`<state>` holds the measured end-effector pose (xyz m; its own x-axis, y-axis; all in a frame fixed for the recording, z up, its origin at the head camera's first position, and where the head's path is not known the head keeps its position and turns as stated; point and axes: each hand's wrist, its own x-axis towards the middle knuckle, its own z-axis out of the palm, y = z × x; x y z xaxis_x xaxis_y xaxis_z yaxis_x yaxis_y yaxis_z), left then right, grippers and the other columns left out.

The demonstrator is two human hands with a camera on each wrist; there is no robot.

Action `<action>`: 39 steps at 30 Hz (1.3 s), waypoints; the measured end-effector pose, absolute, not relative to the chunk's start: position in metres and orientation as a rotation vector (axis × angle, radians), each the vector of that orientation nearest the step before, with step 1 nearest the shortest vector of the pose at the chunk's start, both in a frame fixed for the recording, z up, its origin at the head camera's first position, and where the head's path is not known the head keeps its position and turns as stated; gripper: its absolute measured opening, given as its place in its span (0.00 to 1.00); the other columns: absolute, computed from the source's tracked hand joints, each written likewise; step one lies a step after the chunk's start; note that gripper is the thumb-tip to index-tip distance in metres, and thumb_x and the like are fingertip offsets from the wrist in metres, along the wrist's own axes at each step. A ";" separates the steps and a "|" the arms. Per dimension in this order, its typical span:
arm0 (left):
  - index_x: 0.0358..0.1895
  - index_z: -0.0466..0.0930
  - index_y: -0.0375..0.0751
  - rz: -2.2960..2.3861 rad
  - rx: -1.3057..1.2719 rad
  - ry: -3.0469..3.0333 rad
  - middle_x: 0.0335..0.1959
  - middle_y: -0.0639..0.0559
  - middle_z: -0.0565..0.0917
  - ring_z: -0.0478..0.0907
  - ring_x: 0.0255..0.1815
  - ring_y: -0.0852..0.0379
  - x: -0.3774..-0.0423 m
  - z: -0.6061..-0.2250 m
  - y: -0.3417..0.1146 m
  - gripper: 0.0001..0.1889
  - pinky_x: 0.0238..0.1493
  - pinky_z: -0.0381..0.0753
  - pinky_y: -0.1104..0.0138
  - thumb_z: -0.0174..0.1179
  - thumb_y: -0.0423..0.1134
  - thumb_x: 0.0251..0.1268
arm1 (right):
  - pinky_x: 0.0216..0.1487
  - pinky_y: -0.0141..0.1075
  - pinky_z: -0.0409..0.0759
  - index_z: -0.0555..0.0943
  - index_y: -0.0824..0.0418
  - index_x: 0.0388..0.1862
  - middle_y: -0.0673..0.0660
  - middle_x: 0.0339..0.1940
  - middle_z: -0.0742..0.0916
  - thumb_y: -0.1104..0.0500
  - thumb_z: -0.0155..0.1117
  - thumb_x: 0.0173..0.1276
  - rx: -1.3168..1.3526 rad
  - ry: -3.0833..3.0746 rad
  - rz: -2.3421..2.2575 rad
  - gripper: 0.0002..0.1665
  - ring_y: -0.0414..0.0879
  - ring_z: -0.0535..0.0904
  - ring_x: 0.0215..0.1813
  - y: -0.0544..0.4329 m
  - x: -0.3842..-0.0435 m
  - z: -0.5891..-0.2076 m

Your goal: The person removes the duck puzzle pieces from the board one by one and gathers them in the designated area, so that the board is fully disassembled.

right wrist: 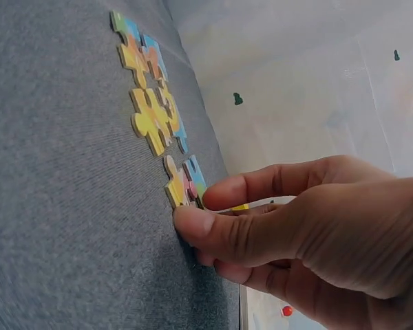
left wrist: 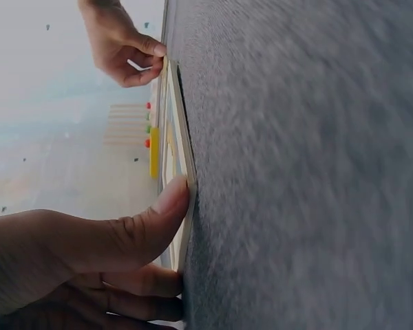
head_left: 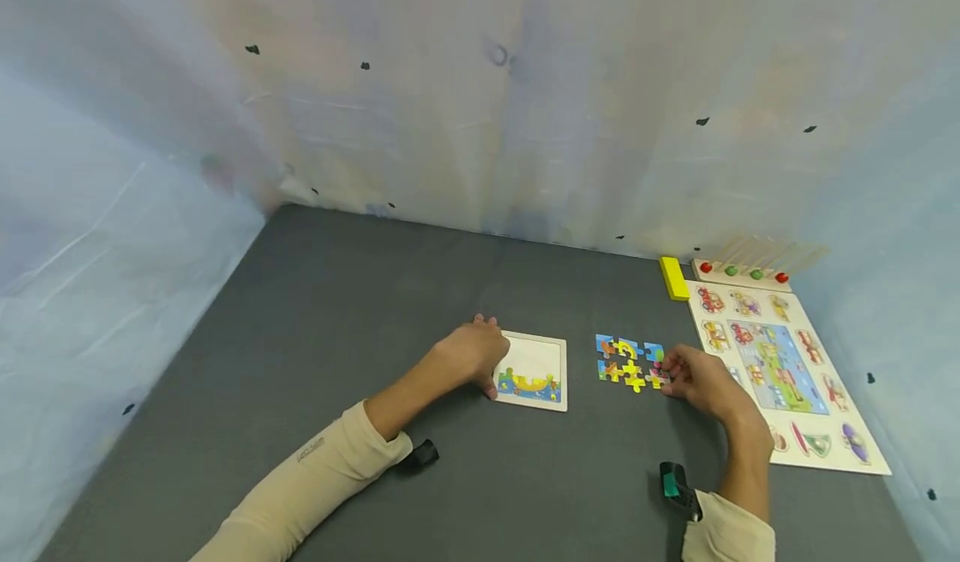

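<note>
My left hand (head_left: pixel 471 353) holds a small square puzzle tray (head_left: pixel 562 370) by its left side, with the thumb at the near corner. Along the tray's lower part lies a strip of blue and yellow puzzle picture; the upper part shows bare white backing. To the right, several jigsaw pieces (head_left: pixel 628 349) lie in two rows on the dark table. My right hand (head_left: pixel 697 378) is at the right end of these rows. In the right wrist view, its thumb and forefinger pinch the edge of a yellow and pink puzzle piece (right wrist: pixel 175 187), next to a blue-green one (right wrist: pixel 195 175).
A large picture board (head_left: pixel 847 449) with vehicle shapes lies at the right. Behind it stand a wooden base with upright pegs and red and green beads (head_left: pixel 731 271), and a yellow block (head_left: pixel 674 278). Pale sheeting (head_left: pixel 480 128) walls the back and sides of the dark table (head_left: pixel 360 295).
</note>
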<state>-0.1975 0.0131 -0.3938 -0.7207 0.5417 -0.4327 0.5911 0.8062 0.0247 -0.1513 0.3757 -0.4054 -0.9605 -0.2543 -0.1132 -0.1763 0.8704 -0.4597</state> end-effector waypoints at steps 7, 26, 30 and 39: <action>0.74 0.73 0.36 0.000 0.754 2.570 0.81 0.35 0.66 0.62 0.83 0.34 -0.199 -0.392 0.005 0.50 0.80 0.68 0.48 0.81 0.57 0.49 | 0.33 0.32 0.71 0.79 0.68 0.44 0.56 0.33 0.81 0.64 0.77 0.64 -0.341 2.869 -0.701 0.16 0.39 0.71 0.33 0.372 -0.152 -0.390; 0.86 0.47 0.46 0.684 0.917 2.393 0.89 0.44 0.40 0.27 0.88 0.35 -0.194 -0.426 -0.034 0.58 0.85 0.32 0.37 0.76 0.54 0.58 | 0.43 0.35 0.80 0.83 0.65 0.54 0.59 0.43 0.86 0.60 0.72 0.70 -0.990 2.383 -0.578 0.16 0.41 0.80 0.39 0.200 -0.201 -0.366; 0.86 0.49 0.47 0.672 0.920 2.390 0.89 0.46 0.40 0.26 0.88 0.35 -0.195 -0.428 -0.034 0.57 0.85 0.31 0.37 0.76 0.55 0.58 | 0.40 0.34 0.78 0.82 0.63 0.57 0.55 0.42 0.86 0.60 0.76 0.66 -0.908 2.344 -0.448 0.22 0.40 0.78 0.36 0.182 -0.200 -0.374; 0.85 0.51 0.43 0.654 0.915 2.408 0.89 0.46 0.44 0.29 0.88 0.34 -0.193 -0.421 -0.030 0.56 0.85 0.35 0.37 0.74 0.54 0.58 | 0.39 0.33 0.81 0.84 0.65 0.51 0.56 0.41 0.88 0.64 0.80 0.61 -0.933 2.379 -0.543 0.20 0.39 0.81 0.35 0.182 -0.195 -0.388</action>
